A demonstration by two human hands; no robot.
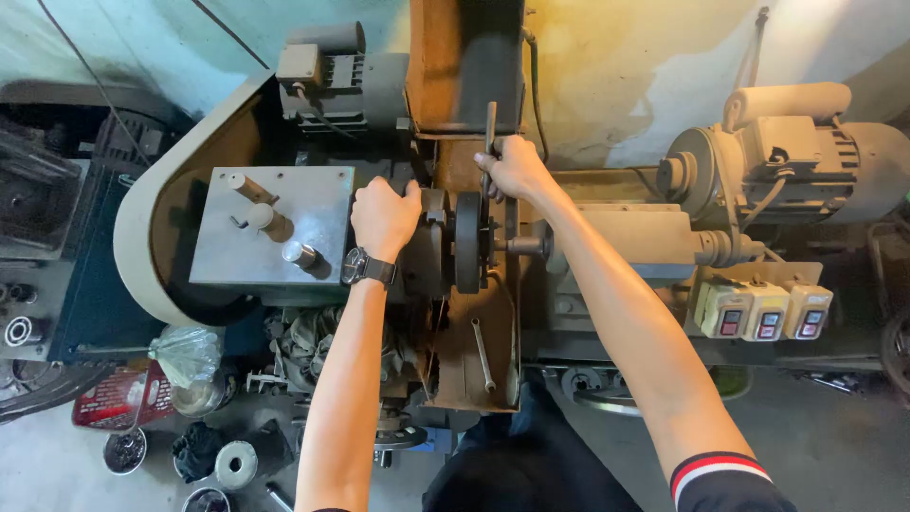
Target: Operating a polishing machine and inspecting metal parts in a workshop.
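Item: dark grinding wheel [467,242], mounted edge-on at the centre of the machine, between both hands.

Left hand [384,216]: fingers clenched around the housing [428,248] touching the wheel's left face.

Right hand [515,169]: fingers clasped on a slim upright lever [490,128] just behind the wheel's far edge.

Risk: a slipped grip on the lever would likely bring knuckles against the wheel rim; the wristwatch [365,266] could be snagged. A loose spanner [482,355] lies near, on the tray below.

Two hands: left hand [384,216], right hand [514,168]. One wristwatch [366,267]. One dark grinding wheel [467,241]. Three switch boxes [764,310]. Two electric motors, [332,68] and [791,156]. One loose wrench [482,355]. One grey steel plate [270,226].
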